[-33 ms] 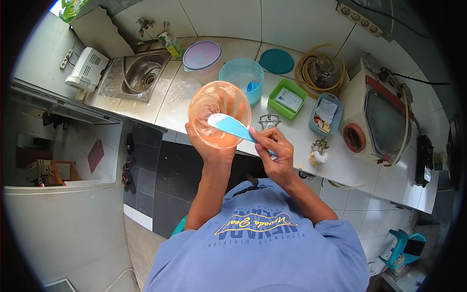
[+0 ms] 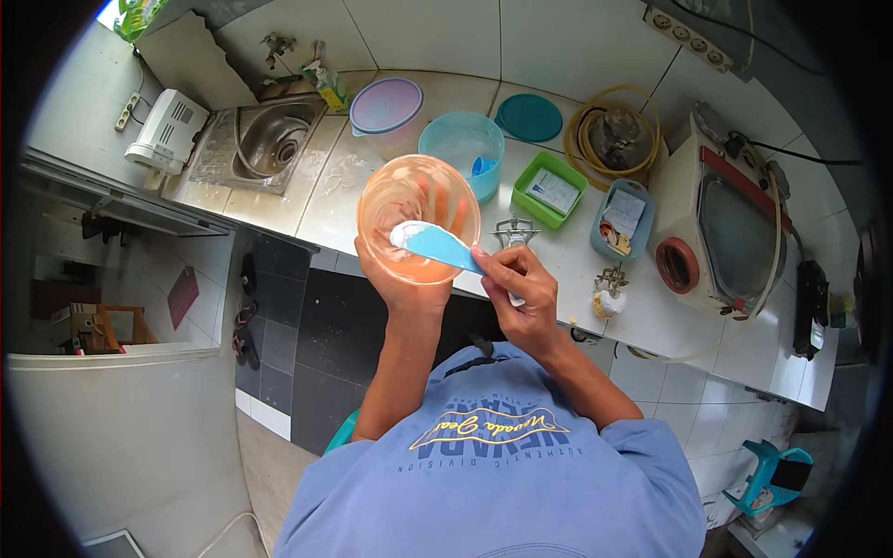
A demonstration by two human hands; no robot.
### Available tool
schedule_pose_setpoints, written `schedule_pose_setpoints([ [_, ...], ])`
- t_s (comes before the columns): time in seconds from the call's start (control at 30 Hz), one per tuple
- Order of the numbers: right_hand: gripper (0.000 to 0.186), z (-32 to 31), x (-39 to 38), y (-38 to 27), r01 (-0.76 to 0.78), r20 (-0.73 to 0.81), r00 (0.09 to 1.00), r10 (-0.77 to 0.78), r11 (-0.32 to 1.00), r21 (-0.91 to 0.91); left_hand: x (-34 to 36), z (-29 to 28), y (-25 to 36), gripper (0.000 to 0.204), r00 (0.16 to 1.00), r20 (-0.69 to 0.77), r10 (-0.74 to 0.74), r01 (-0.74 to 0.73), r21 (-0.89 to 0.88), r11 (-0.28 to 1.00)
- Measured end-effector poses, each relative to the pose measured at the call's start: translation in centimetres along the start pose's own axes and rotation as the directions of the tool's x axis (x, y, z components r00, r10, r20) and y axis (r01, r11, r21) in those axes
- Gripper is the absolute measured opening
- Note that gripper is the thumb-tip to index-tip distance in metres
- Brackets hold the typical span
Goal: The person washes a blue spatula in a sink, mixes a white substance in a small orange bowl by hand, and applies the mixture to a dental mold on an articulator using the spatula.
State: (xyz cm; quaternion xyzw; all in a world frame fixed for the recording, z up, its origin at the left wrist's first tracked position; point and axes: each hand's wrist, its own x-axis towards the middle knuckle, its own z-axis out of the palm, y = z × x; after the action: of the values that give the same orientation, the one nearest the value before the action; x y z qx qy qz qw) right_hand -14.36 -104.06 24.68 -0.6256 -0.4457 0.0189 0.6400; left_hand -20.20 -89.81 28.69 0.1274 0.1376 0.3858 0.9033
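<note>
My left hand [image 2: 406, 285] grips a translucent orange tub [image 2: 389, 191] from below and behind, its fingers showing through the wall. The tub is tilted so that its open mouth faces me, and pale smears coat the inside. In my right hand [image 2: 524, 298] is a light blue spatula [image 2: 445, 248], pinched by its handle between thumb and fingers. A white, creamy lump [image 2: 404, 234] covers the spatula's tip, which reaches into the tub's mouth. Both hands are held up in front of the counter's edge.
Behind the tub stand a light blue container [image 2: 456, 139] and a purple-lidded tub [image 2: 386, 107]. A teal lid [image 2: 529, 117], green basket [image 2: 549, 191] and blue basket [image 2: 621, 221] lie rightward. A metal sink [image 2: 279, 139] is left; a large cream-coloured appliance [image 2: 726, 223] is right.
The spatula and my right hand have shifted slightly left, putting the tip a little deeper over the tub's inside. My left hand and the tub have hardly moved.
</note>
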Motion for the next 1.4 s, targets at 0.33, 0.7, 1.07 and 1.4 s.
schedule_pose_setpoints([
  [0.33,0.043,-5.0,-4.7,3.7,-0.02,0.071,0.997,0.034,0.982,-0.189,0.9,-1.6,0.6,0.055,0.999,-0.039,0.034,-0.042,-0.205,0.978],
  [0.7,0.022,-3.0,-2.0,2.2,-0.665,0.48,0.717,0.506,0.702,0.253,-0.9,-6.1,-0.8,0.054,0.985,-0.168,0.028,-0.065,-0.218,0.974],
  [1.07,0.025,-11.7,-5.3,3.9,-0.416,0.181,0.88,0.44,0.896,-0.157,1.6,-7.9,-3.4,0.059,0.986,-0.013,-0.166,0.165,0.172,0.971],
  [1.4,0.022,-8.7,1.3,1.6,-0.146,0.287,0.89,0.354,0.818,-0.556,3.7,-6.5,-1.3,0.052,0.928,0.005,-0.372,0.348,0.344,0.872],
])
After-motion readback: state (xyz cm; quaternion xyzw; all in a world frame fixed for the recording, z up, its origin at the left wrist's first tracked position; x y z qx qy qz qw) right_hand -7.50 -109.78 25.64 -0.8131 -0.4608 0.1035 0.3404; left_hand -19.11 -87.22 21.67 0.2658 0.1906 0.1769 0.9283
